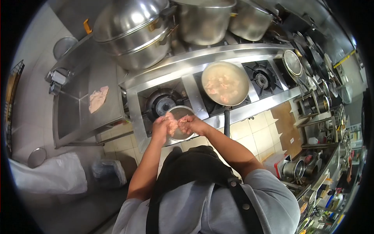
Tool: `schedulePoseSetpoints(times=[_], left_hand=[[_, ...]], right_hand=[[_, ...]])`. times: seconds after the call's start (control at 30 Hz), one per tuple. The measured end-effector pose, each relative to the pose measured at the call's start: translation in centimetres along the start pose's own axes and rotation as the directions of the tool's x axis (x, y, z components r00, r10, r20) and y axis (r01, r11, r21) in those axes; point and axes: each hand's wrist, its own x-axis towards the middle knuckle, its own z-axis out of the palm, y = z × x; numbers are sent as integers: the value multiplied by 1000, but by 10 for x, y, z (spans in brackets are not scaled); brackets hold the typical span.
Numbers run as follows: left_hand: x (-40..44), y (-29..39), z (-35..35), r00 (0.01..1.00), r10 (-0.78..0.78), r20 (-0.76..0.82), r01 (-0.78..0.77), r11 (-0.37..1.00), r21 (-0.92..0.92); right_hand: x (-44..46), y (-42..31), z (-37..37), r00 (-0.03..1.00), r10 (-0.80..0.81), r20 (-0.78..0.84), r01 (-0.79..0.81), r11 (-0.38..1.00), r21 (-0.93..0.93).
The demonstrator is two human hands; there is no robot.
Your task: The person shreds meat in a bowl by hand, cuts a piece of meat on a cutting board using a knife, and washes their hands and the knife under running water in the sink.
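Both my hands are over a round metal bowl (182, 113) at the front edge of the stove. My left hand (160, 128) is closed on a piece of pale pink raw meat (170, 125). My right hand (192, 125) has its fingers curled around more of the pink meat, close beside the left. To the right of the bowl, a pan (235, 99) of cloudy liquid with several pink pieces in it sits on a burner, its dark handle toward me. Another flat piece of meat (98, 99) lies on the steel counter at left.
Large metal pots (206, 23) and a stacked steamer (136, 48) stand behind the stove. An uncovered burner (261, 80) is right of the pan. Shelves with pans and utensils line the right. A white sack (58, 173) and a bin (109, 172) are at lower left.
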Motion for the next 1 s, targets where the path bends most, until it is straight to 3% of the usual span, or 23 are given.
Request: schedulePoseSetpoints(times=[0.1, 0.2, 0.27, 0.33, 0.4, 0.43, 0.47, 0.53, 0.57, 0.63, 0.77, 0.83, 0.87, 0.93, 1.0], left_hand=[[0, -2, -13, 999, -19, 34, 21, 998, -67], [-2, -1, -18, 998, 0, -70, -10, 988, -156], [-4, -3, -21, 998, -25, -52, 15, 983, -183], [-13, 2, -14, 998, -15, -56, 3, 980, -200], [-21, 6, -8, 998, -4, -69, -12, 975, -222], [-24, 8, -7, 998, -2, -64, -12, 975, -223], [-25, 8, -6, 998, -1, -59, -13, 975, -223], [-21, 2, -13, 999, -8, -48, -3, 972, -234], [-18, -1, -15, 999, -15, -29, 8, 970, -242], [-17, -1, -13, 999, -24, -26, 17, 971, -240], [-14, 3, -10, 999, -32, -12, 29, 972, -234], [-6, -5, -18, 1000, -20, -5, 18, 977, -215], [-3, -8, -24, 1000, -5, 8, 7, 980, -197], [-1, -4, -20, 1000, -18, -16, 14, 979, -205], [6, -11, -30, 1000, -20, 16, 22, 982, -188]], right_hand=[[-7, -6, -5, 996, 61, 65, -73, 978, 197], [-23, -35, -12, 989, 32, 148, -80, 940, 332], [-42, -67, -20, 988, -107, 109, 68, 947, 313], [-62, -101, -39, 980, -199, -1, 198, 972, 130], [-70, -123, -73, 947, -260, -188, 230, 959, -166], [-72, -129, -90, 886, -350, -303, 168, 854, -493], [-74, -133, -107, 803, -469, -369, 39, 658, -752], [-59, -112, -160, 688, -631, -360, -128, 382, -915], [-54, -103, -182, 690, -628, -359, -128, 382, -915], [-50, -89, -212, 783, -550, -290, -204, 212, -956], [-55, -80, -226, 846, -446, -293, -229, 193, -954], [-58, -81, -222, 823, -449, -350, -362, 61, -930], [-62, -83, -217, 830, -439, -344, -353, 63, -933], [-74, -92, -198, 735, -614, -288, -321, 59, -945], [-73, -99, -173, 674, -686, -275, -259, 129, -957]])
